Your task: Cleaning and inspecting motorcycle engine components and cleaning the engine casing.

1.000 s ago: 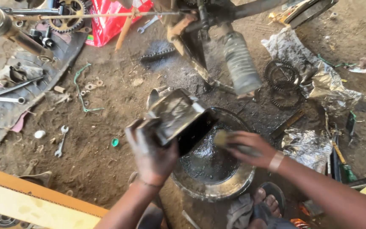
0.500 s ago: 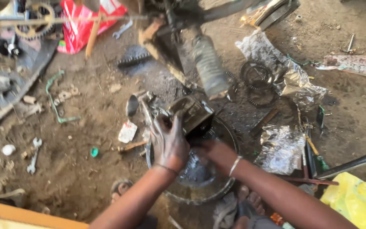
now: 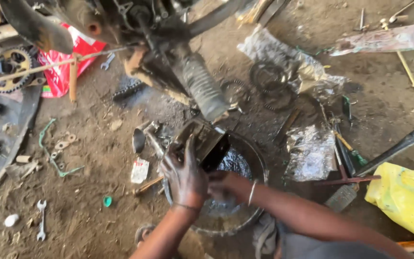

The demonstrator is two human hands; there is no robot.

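- Gripping a greasy dark metal engine part [image 3: 202, 141], the left hand [image 3: 184, 176] had its fingers wrapped round the near side of the part and held it tilted over the rim of a round metal basin [image 3: 259, 163]; the grip looked firm, clamped on the part.
- The right hand [image 3: 224, 186] sat low inside the basin, just beside and under the part; whether it was closed on anything could not be told, since the left hand and the part hid its fingers.
- Doing this wash well, in my judgement, called for keeping the part over the basin so drips fell back in; a steady left-hand hold mattered, as the oily surface looked slippery; the right hand would do best working close under the part rather than reaching across it.
- The basin held a shallow pool of dark, glossy liquid [image 3: 235, 165], probably dirty oil or fuel; nothing else could be made out in it.
- A yellow plastic bag [image 3: 406, 196] lay well apart at the right, its contents hidden; a red bag [image 3: 68, 67] lay at the upper left, likewise unreadable.
- A spanner [image 3: 40, 219] lay on the dirt floor [image 3: 97, 201] at the left, well apart from both hands.
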